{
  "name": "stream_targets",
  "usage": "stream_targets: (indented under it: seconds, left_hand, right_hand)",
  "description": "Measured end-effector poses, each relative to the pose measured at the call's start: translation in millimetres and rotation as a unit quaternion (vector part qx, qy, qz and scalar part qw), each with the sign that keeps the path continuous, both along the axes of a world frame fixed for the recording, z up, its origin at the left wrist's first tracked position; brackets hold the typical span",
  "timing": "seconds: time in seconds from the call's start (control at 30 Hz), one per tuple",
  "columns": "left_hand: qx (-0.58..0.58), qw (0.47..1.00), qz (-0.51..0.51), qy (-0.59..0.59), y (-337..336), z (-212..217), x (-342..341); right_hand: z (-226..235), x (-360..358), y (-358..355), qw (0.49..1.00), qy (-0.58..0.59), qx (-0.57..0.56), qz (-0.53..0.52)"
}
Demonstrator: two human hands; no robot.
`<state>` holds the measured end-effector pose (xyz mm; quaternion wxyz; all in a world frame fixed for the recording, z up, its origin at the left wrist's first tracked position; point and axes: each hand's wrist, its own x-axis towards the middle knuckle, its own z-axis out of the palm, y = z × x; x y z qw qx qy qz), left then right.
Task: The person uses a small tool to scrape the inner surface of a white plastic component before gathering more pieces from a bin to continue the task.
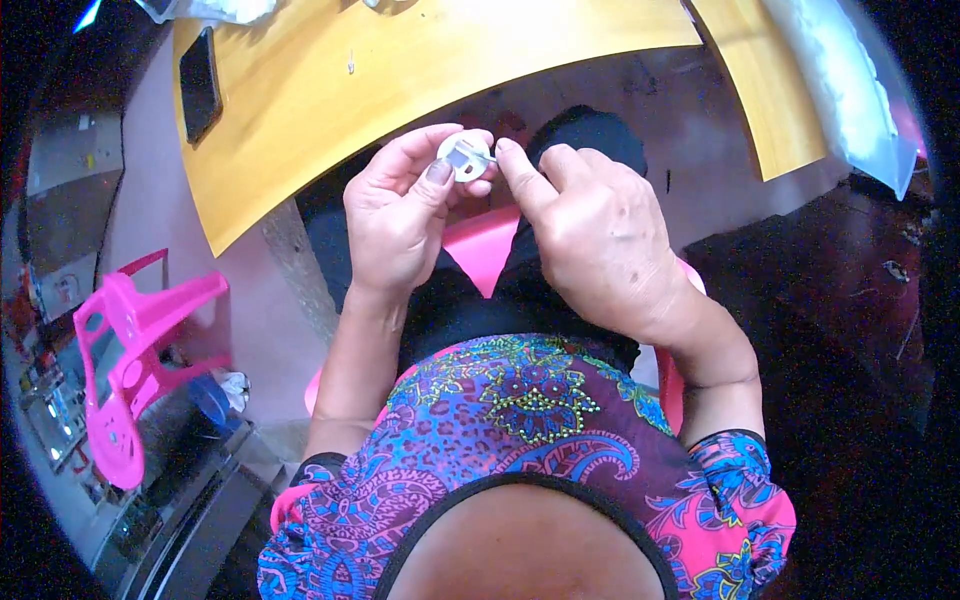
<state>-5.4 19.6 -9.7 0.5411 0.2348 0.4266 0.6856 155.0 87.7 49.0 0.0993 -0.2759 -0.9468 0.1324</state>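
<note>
In front of me, just off the table's near edge, my left hand (400, 200) pinches a small round white disc (469, 172) between thumb and fingers. The disc has a grey, rectangular part on its face and a small dark slot. My right hand (605, 225) is closed, its index fingertip at the right edge of the disc. A thin pale piece shows between that fingertip and the disc; its kind is too small to make out. The right thumb is hidden behind the hand.
A yellow table (330, 120) curves across the top, bearing a dark phone (200, 85) and a tiny metal-looking piece (351, 66). Clear plastic bags (850, 85) with white contents lie at the right. A pink plastic chair (140, 325) stands left.
</note>
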Motion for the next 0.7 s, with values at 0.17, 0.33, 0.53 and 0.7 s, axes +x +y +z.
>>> stream_targets:
  seconds: [0.17,0.33,0.53,0.7]
  left_hand:
    - [0.005,1.0,-0.013,-0.011,-2,1,-1]
    - [0.009,1.0,-0.015,-0.018,-4,0,-1]
    - [-0.028,0.998,0.011,0.063,-5,4,5]
    - [-0.004,0.991,0.014,0.131,-7,-4,6]
  right_hand:
    - [1,-1,-2,1.0,-0.003,0.012,0.002]
    - [1,-3,-4,0.999,-0.026,0.047,0.006]
    - [1,-2,-4,0.992,-0.085,0.079,0.049]
    - [1,-1,9,0.991,-0.089,0.005,0.099]
